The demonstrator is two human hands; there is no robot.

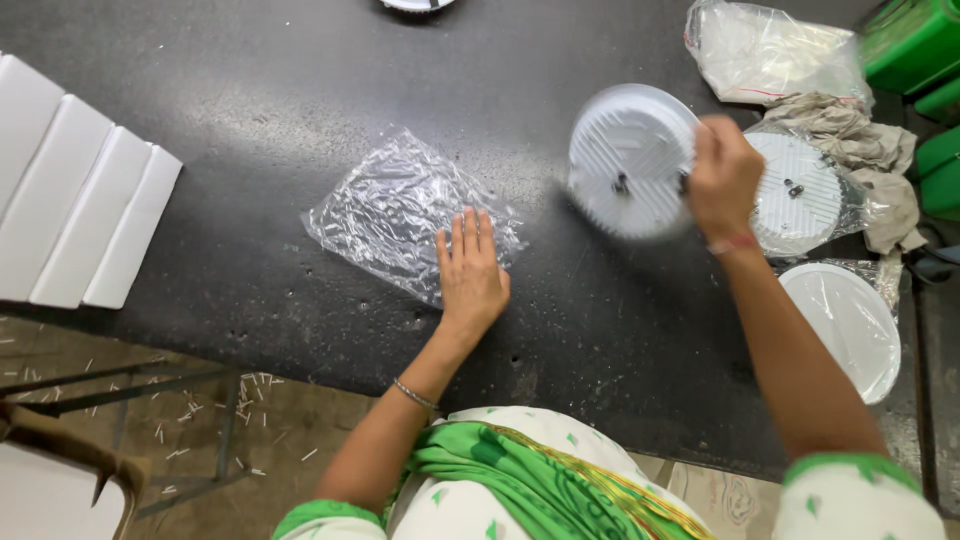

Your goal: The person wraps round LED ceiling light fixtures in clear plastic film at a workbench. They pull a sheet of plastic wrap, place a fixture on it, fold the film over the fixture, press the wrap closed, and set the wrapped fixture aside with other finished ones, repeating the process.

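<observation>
Three white discs (797,190) show: right hand (722,180) fingers clamp one (628,160); left hand (470,275) flat, fingers together, on one plastic bag (390,205).

Blurred white ribbed disc (628,160) held tilted; crinkled clear bag (395,210) lies flat.

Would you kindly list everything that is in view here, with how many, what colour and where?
Clear plastic bag: one, transparent, flat on the table centre, under the left hand.
Round ribbed disc: one, white, held above the table, blurred.
Second ribbed disc: one, white, in clear wrap at right.
Smooth round disc: one, white, wrapped, at the right edge.
Bag at top right: one, clear, crumpled.
Cloth: one, greyish, at right.
Crates: green, top right corner.
Flat boxes: four, white, in a row at left.
Table: one, black.
Left hand: flat on the bag.
Right hand: gripping the blurred disc.
</observation>
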